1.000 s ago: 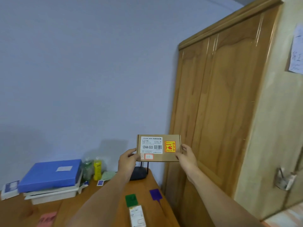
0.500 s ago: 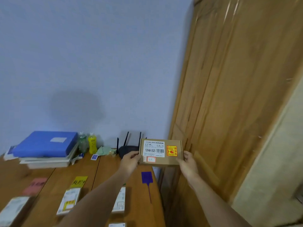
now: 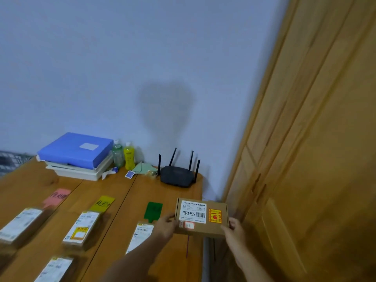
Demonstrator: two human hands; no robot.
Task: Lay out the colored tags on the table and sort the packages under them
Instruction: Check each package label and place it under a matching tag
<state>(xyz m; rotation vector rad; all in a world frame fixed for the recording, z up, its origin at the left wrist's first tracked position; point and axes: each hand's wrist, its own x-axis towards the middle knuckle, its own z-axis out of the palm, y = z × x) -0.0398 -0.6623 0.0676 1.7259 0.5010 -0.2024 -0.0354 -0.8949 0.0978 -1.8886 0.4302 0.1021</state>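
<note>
**Brown box held over the table's right end**

Brown cardboard, the box (image 3: 201,217) sits between both hands above the right end of the wooden table (image 3: 142,192), label side up and tilted slightly. The left hand (image 3: 165,225) grips its left edge and the right hand (image 3: 234,231) its right edge, fingers closed on the card. A white label reading 12V4A-5525 and a yellow-orange sticker show on top.

On the table lie three tags in a row: a pink tag (image 3: 58,197), a yellow tag (image 3: 102,203) and a green tag (image 3: 153,210). A package (image 3: 19,224) lies below the pink one, a second package (image 3: 82,230) below the yellow, and a third package (image 3: 141,235) below the green, partly behind the left forearm. Another package (image 3: 55,269) lies at the bottom edge, blurred. A thin red line under the box may be a stem of a further tag; I cannot tell.

At the back stand a blue folder (image 3: 76,150) on white trays, two bottles (image 3: 124,155) and a black router (image 3: 177,175).
</note>
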